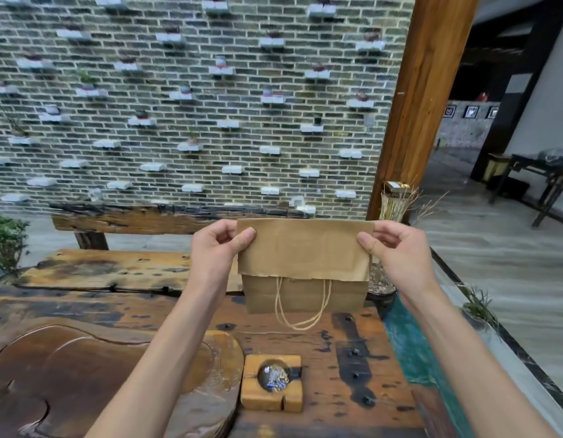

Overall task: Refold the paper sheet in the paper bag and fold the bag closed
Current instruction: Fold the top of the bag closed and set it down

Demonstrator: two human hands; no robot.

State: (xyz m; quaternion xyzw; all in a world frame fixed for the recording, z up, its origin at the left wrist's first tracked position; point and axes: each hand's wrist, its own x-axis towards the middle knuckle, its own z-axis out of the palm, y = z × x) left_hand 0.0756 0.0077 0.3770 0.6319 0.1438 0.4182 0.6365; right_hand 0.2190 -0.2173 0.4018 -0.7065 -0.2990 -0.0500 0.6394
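Observation:
A brown paper bag [305, 254] hangs in the air above the wooden table [321, 349]. Its top part is folded over toward me and covers the upper half. Two twine handles [302, 308] dangle from under the folded flap. My left hand [217, 248] pinches the bag's upper left corner, thumb on the front. My right hand [397, 251] pinches the upper right corner the same way. No paper sheet is visible; the bag's inside is hidden.
A small wooden block with a round hollow [272, 382] sits on the table near me. A carved wooden tray [84, 368] fills the left. A rough bench [131, 219] and brick wall stand behind, a wooden post [422, 105] at right, a potted plant [381, 286] beside the bag.

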